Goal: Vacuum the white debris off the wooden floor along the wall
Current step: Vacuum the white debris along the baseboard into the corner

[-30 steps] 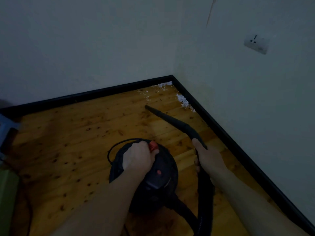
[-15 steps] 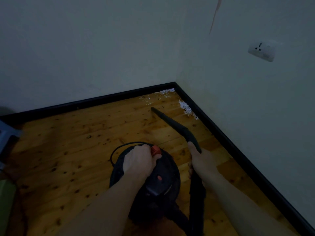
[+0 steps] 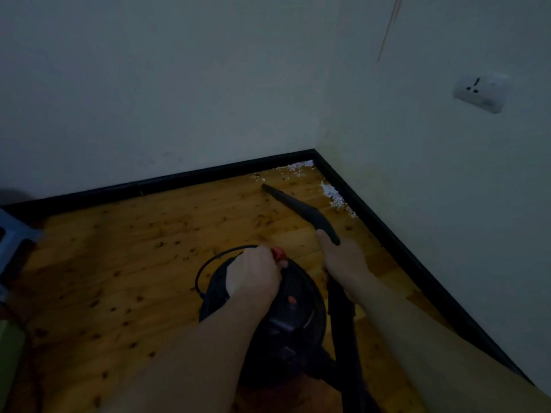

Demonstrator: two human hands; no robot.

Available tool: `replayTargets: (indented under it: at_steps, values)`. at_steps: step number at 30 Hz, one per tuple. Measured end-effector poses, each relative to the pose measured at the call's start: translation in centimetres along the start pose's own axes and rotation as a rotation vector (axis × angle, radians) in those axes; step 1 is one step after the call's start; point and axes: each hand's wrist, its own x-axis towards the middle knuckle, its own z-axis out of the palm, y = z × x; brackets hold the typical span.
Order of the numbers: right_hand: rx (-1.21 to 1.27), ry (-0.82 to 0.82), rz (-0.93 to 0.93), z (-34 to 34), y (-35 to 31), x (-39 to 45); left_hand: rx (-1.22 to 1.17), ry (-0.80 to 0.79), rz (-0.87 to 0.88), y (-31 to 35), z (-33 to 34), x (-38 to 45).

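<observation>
A person looks down into the corner of a dim room, holding a round black canister vacuum cleaner (image 3: 277, 317) that sits on the knotty orange-brown wooden floor (image 3: 125, 263). The left hand (image 3: 253, 275) curls over the top of the canister beside a small red knob (image 3: 278, 254); whether it clamps a handle there is hidden under the hand. The right hand (image 3: 343, 260) has its grip wrapped around the black hose where it joins the long, tapered black crevice nozzle (image 3: 295, 205), which slants toward the corner with its tip near the floor. The white crumbly debris (image 3: 335, 198) lies in a strip against the black skirting board (image 3: 396, 242) of the right-hand wall, and a thinner scatter sits at the corner itself; the nozzle tip is near both but touches neither. The step in hand looks like bringing the nozzle to the debris. Doing it well likely means swinging the tip right until it rides along the skirting, keeping it low and moving slowly so light crumbs are drawn in rather than scattered, then finishing in the corner. A white wall socket (image 3: 480, 92) sits high on the right wall.
</observation>
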Motion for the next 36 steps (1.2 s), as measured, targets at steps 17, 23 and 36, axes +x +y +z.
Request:
replayTargets:
  at_steps: [17,23,36]
  values:
    - [-0.035,0.003,-0.047,2.9,-2.0,6.4,-0.017,-0.053,-0.044,0.6,-1.7,4.2]
    - [-0.042,0.028,-0.031,3.4,-2.6,7.7,-0.019,-0.060,-0.052,0.5,-1.9,5.2]
    - [-0.010,0.077,0.021,2.5,-2.2,9.4,-0.007,-0.067,-0.030,0.7,-2.1,6.4]
